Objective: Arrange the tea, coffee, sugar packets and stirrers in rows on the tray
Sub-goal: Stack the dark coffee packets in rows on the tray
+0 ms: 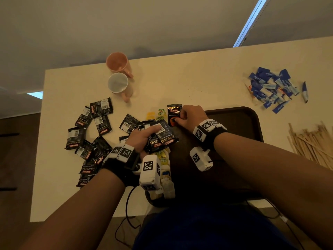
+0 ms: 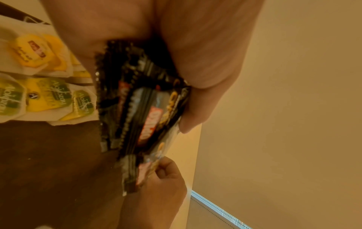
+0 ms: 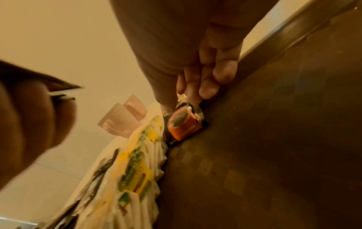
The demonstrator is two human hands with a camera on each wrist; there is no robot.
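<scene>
My left hand [image 1: 144, 134] grips a fanned stack of black coffee packets [image 1: 162, 137] over the left edge of the dark brown tray [image 1: 237, 121]. In the left wrist view the stack [image 2: 141, 108] sits under my thumb. My right hand [image 1: 182, 120] pinches the lower edge of a single coffee packet [image 1: 173, 112] at the tray's far left corner; in the right wrist view this packet [image 3: 182, 125] lies flat beside the tea bags [image 3: 141, 170]. The yellow-green tea bags [image 1: 161, 156] run in a row along the tray's left side. Blue sugar packets [image 1: 272, 89] and wooden stirrers [image 1: 311, 143] lie off the tray.
Several loose coffee packets [image 1: 90, 134] are scattered on the table to the left. A pink mug [image 1: 118, 62] and a white-lined mug [image 1: 118, 83] stand at the back left. The tray's bare floor [image 3: 274, 139] stretches to the right of the tea bags.
</scene>
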